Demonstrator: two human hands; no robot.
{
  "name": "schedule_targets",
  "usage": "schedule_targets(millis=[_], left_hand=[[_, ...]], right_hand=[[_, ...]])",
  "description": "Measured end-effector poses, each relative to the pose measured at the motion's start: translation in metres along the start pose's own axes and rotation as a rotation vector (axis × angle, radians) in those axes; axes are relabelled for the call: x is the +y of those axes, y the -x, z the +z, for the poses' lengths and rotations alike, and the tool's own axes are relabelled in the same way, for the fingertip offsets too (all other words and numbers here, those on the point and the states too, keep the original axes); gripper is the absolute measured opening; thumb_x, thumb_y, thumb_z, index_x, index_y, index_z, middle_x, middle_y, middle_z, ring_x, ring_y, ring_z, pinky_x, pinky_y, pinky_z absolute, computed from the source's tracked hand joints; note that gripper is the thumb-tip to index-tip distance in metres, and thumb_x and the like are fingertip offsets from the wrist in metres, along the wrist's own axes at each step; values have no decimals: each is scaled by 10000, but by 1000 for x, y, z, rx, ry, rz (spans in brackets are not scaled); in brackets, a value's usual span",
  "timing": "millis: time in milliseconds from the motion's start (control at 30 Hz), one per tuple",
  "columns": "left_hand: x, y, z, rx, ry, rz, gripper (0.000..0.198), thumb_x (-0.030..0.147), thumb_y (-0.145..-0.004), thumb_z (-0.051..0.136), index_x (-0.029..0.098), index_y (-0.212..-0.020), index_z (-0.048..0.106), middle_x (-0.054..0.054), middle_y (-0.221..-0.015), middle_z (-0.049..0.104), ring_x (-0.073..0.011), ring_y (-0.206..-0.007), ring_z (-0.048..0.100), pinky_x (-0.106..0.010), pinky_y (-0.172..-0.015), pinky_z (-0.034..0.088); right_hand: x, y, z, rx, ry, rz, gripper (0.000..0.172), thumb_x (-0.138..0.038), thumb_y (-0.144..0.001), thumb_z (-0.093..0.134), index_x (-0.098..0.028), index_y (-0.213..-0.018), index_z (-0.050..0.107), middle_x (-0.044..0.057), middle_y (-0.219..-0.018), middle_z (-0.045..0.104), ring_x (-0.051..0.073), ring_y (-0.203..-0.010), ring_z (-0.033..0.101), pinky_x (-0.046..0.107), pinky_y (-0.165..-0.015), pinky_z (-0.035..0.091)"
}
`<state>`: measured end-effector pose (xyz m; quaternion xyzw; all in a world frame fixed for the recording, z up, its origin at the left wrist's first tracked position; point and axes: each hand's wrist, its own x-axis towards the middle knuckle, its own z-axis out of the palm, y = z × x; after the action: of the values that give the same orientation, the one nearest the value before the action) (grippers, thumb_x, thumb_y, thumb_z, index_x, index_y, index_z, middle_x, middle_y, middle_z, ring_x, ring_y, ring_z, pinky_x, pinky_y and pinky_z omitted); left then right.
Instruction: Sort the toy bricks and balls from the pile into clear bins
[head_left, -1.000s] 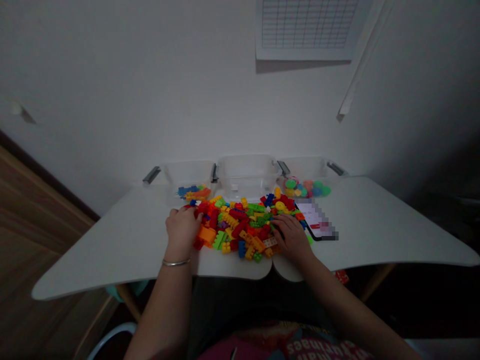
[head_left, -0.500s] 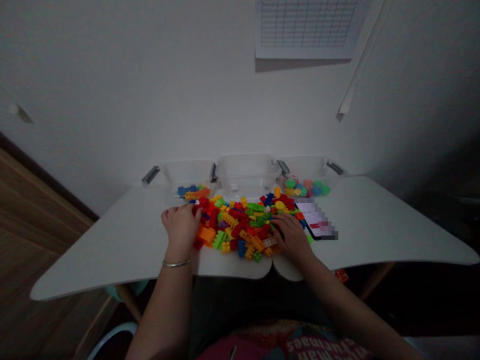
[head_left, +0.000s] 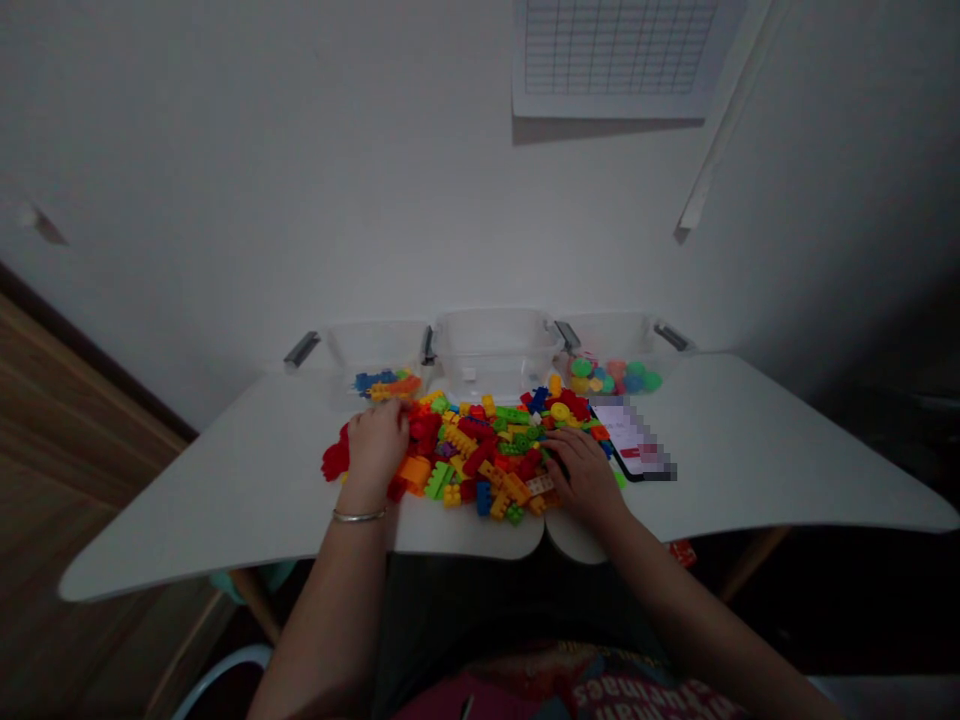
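Observation:
A heap of colourful toy building bricks (head_left: 480,455) lies on the white table in front of me. My left hand (head_left: 377,440), with a bangle at the wrist, is over the heap's left edge, beside red bricks (head_left: 424,428). Its fingers bend downward with the thumb apart, and the fingertips are partly hidden; I see nothing held. Left of this hand sits a separate red piece (head_left: 335,455), partly covered by it. On the heap's right side rests my right hand (head_left: 583,470), fingers spread over the bricks and holding nothing visible.
Behind the heap stand three clear plastic bins: the left bin (head_left: 341,345) with blue and orange pieces, the middle bin (head_left: 495,335), and the right bin (head_left: 615,335) with round coloured pieces. A phone (head_left: 630,435) lies right of the heap. The wall rises behind.
My left hand has moved a little right and inward over the heap's left edge, uncovering the red piece on its left. My right hand has stayed in place.

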<state>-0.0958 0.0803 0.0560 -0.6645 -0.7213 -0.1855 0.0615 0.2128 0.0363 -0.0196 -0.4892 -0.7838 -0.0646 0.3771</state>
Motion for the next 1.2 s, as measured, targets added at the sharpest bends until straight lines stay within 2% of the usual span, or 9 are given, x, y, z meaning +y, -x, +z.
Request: schedule_targets(millis=[167,333,400,567,767,933,1033,1100,1200], left_hand=[[-15,0,-6,-56,147,-1,387,196,-819,422,231,-1122,661,-69,-1159,707,-250,-1076,642,-367,-920,476],[-17,-1,-13,-225,96,197,394,309,-799,522,211,-1151,670,-87,-1199,684,-269,-1106,626,-377,-976,470],[-14,-1,-13,-247,58,232,411,346,-807,540,206,-1174,660,-94,-1215,674,-272,-1130,611,-377,-994,459],[-8,2,-9,-259,20,188,412,318,-809,583,229,-1207,637,-82,-1210,677,-259,-1097,624,-355,-955,473],[-5,4,-15,-219,25,93,304,358,-850,538,226,-1097,656,-92,-1111,706,-276,-1005,656,-363,-835,503],[-5,3,-18,-72,368,18,351,354,-828,543,188,-1128,617,-80,-1016,709,-229,-908,664,-349,-831,506],[-4,-3,-15,76,617,-42,341,365,-768,596,180,-1054,614,-34,-838,682,-197,-783,652,-331,-757,522],[-1,-11,-13,126,807,-83,341,352,-722,631,175,-1011,594,-1,-738,642,-176,-700,634,-313,-697,526],[5,-26,-13,169,1105,-99,332,322,-691,650,175,-972,550,-7,-796,656,-158,-725,648,-297,-713,533]], right_hand=[[1,0,0,-8,3,2,270,-259,-923,479,-193,-1095,675,100,-1157,683,266,-1155,571,480,-1038,437],[1,-1,0,-6,-8,-3,270,-266,-926,480,-174,-1087,676,107,-1149,683,268,-1143,571,474,-1028,444],[2,-1,0,0,-9,-7,267,-262,-925,480,-168,-1080,677,107,-1140,686,269,-1139,572,475,-1034,439],[2,0,0,-8,-5,3,261,-254,-921,485,-173,-1081,675,103,-1150,684,275,-1150,566,481,-1038,433],[1,-1,0,-13,-3,1,256,-248,-917,494,-164,-1081,672,99,-1150,683,276,-1149,565,473,-1045,428],[2,-1,0,2,2,-14,257,-247,-915,492,-161,-1077,672,102,-1141,687,278,-1143,569,477,-1043,431],[2,0,1,10,6,-16,261,-250,-914,491,-164,-1080,672,102,-1145,687,276,-1147,568,476,-1036,441],[3,0,2,13,6,-17,264,-255,-917,488,-165,-1082,672,102,-1149,686,276,-1148,568,477,-1032,445],[3,0,2,15,9,-20,263,-256,-920,486,-165,-1081,672,105,-1147,686,275,-1141,572,480,-1027,448]])
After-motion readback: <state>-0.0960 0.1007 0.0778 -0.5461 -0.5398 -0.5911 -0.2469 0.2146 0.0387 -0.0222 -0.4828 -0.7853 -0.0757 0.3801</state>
